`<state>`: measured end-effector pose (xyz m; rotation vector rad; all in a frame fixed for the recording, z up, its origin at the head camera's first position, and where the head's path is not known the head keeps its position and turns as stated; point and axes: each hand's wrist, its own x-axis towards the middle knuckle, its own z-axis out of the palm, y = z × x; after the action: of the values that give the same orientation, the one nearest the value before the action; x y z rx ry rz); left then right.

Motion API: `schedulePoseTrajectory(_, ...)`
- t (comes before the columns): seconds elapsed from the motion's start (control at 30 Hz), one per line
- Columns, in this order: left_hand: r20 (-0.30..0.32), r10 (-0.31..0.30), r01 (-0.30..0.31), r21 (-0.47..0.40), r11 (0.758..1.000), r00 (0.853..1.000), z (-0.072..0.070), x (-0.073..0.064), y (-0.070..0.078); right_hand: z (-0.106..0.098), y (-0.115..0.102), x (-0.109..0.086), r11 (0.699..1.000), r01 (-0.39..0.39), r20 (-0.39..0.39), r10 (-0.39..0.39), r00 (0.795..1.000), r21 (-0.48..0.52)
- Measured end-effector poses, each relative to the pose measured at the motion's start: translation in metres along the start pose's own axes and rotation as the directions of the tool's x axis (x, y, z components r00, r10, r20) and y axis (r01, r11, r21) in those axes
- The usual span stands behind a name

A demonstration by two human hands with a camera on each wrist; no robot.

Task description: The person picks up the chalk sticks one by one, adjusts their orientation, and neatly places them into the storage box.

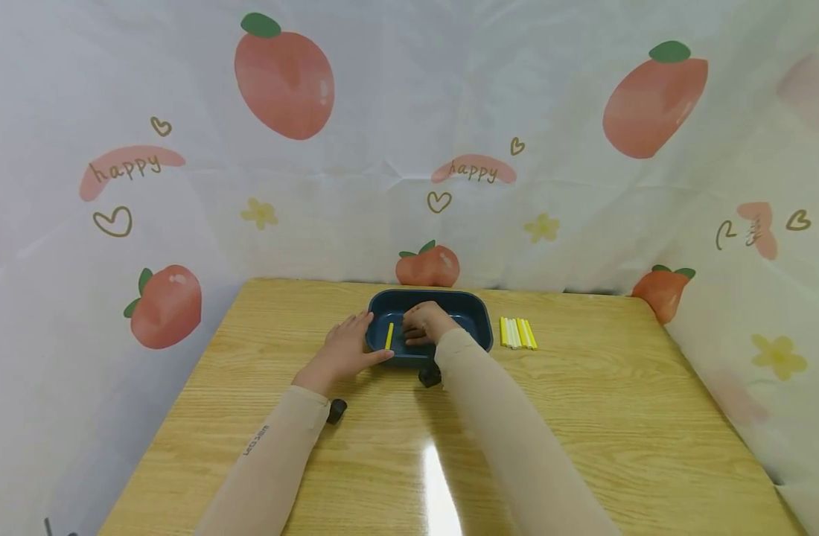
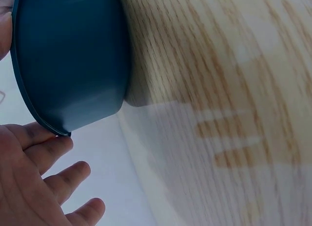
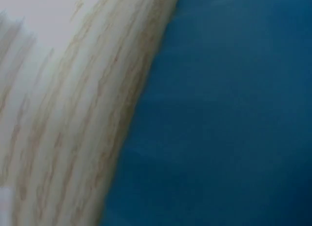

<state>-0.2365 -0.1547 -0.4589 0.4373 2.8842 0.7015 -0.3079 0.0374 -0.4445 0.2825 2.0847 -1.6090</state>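
Note:
A dark blue rectangular tray (image 1: 479, 313) stands near the back of the wooden table. My left hand (image 1: 345, 348) is at its left end, with the thumb by the front rim and the fingers spread along the side. In the left wrist view, fingertips touch the rim of the tray (image 2: 73, 60). A thin yellow stick, like chalk, (image 1: 389, 336) lies inside at the left. My right hand (image 1: 426, 324) reaches into the tray with bent fingers; whether they hold something is hidden. The tray wall (image 3: 209, 119) fills much of the right wrist view.
Right of the tray, several yellow and white sticks (image 1: 518, 333) lie side by side on the table (image 1: 584, 417). A white sheet with fruit prints (image 1: 383, 208) hangs behind and beside the table. Dark wrist-camera pieces (image 1: 430, 374) sit under the wrists.

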Motion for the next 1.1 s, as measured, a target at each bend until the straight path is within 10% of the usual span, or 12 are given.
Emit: schedulePoseTrajectory(1.1,0.0,0.007,-0.007,0.011,1.0,1.0,-0.003,-0.002,0.003,-0.026,-0.047,-0.046,0.979,0.113,0.21,-0.076,0.975,-0.172)
